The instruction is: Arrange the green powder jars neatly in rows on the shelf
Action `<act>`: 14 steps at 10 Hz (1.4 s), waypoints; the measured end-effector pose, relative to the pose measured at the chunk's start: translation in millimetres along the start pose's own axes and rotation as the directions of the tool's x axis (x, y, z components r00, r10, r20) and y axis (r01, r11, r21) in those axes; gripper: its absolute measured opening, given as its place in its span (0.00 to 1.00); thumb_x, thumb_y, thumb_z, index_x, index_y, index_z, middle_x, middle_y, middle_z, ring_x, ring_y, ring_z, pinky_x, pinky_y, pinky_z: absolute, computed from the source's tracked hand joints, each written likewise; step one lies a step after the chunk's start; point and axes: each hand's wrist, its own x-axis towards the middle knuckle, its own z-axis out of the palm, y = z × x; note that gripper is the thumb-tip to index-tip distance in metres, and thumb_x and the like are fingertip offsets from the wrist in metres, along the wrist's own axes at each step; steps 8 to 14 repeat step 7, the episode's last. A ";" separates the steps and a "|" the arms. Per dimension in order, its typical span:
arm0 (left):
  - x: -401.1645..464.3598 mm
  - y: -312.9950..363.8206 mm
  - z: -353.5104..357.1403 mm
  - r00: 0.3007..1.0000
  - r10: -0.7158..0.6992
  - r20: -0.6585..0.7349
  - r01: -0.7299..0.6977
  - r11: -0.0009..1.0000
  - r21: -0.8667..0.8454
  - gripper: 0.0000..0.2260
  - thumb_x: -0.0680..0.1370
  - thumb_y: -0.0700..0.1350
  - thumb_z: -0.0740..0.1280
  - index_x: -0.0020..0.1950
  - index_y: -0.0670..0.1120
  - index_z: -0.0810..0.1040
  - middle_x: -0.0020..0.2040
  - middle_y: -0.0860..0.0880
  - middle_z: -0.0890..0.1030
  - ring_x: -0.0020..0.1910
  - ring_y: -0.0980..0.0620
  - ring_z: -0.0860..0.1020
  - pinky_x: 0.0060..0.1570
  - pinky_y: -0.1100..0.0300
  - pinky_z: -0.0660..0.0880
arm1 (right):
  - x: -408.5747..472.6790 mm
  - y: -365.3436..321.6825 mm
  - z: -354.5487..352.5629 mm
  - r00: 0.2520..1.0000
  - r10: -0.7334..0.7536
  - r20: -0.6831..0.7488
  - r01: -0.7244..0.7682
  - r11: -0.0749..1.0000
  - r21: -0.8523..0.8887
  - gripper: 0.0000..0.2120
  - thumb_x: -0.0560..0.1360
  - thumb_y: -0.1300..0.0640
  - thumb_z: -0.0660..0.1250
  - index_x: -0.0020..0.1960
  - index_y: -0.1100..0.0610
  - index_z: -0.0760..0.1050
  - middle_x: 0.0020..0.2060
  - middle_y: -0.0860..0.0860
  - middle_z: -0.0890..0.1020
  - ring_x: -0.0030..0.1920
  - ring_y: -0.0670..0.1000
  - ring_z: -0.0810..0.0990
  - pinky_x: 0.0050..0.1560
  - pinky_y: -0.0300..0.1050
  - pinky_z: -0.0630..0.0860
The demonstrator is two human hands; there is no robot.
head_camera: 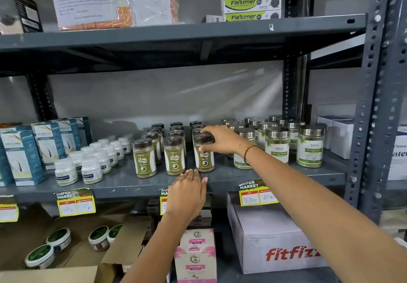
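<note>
Jars of green powder with dark brown lids stood in three rows running from near to far on the grey shelf, about the middle of it. The right hand was closed around the front jar of the right row, fingers over the lid and thumb pressed to the label, and the jar stood upright on the shelf. The left hand lay flat and open at the shelf's near edge, holding nothing, its fingertips just before the front jars. Small white bottles stood in rows to the left (blue boxes beyond them), and wider jars with silver lids stood to the right.
</note>
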 end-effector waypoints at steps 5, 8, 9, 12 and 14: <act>1.5 1.1 -3.6 1.000 0.006 0.000 -0.006 1.000 -0.009 0.26 0.81 0.56 0.46 0.69 0.42 0.68 0.68 0.44 0.74 0.68 0.48 0.70 0.63 0.54 0.70 | -3.2 -0.3 -2.6 1.000 0.015 -0.009 -0.015 1.000 0.003 0.38 0.70 0.39 0.73 0.74 0.54 0.68 0.69 0.56 0.76 0.68 0.57 0.74 0.66 0.55 0.73; 6.9 -0.3 -21.7 0.997 0.029 0.068 -0.025 0.999 -0.046 0.20 0.80 0.56 0.51 0.57 0.44 0.75 0.54 0.45 0.80 0.50 0.43 0.79 0.41 0.51 0.75 | -12.3 0.3 -10.1 0.992 0.008 -0.126 -0.006 1.000 0.018 0.38 0.72 0.35 0.68 0.75 0.54 0.67 0.67 0.57 0.77 0.64 0.56 0.78 0.62 0.55 0.76; 6.9 -0.3 -21.7 0.997 0.029 0.068 -0.025 0.999 -0.046 0.20 0.80 0.56 0.51 0.57 0.44 0.75 0.54 0.45 0.80 0.50 0.43 0.79 0.41 0.51 0.75 | -12.3 0.3 -10.1 0.992 0.008 -0.126 -0.006 1.000 0.018 0.38 0.72 0.35 0.68 0.75 0.54 0.67 0.67 0.57 0.77 0.64 0.56 0.78 0.62 0.55 0.76; 6.9 -0.3 -21.7 0.997 0.029 0.068 -0.025 0.999 -0.046 0.20 0.80 0.56 0.51 0.57 0.44 0.75 0.54 0.45 0.80 0.50 0.43 0.79 0.41 0.51 0.75 | -12.3 0.3 -10.1 0.992 0.008 -0.126 -0.006 1.000 0.018 0.38 0.72 0.35 0.68 0.75 0.54 0.67 0.67 0.57 0.77 0.64 0.56 0.78 0.62 0.55 0.76; 6.9 -0.3 -21.7 0.997 0.029 0.068 -0.025 0.999 -0.046 0.20 0.80 0.56 0.51 0.57 0.44 0.75 0.54 0.45 0.80 0.50 0.43 0.79 0.41 0.51 0.75 | -12.3 0.3 -10.1 0.992 0.008 -0.126 -0.006 1.000 0.018 0.38 0.72 0.35 0.68 0.75 0.54 0.67 0.67 0.57 0.77 0.64 0.56 0.78 0.62 0.55 0.76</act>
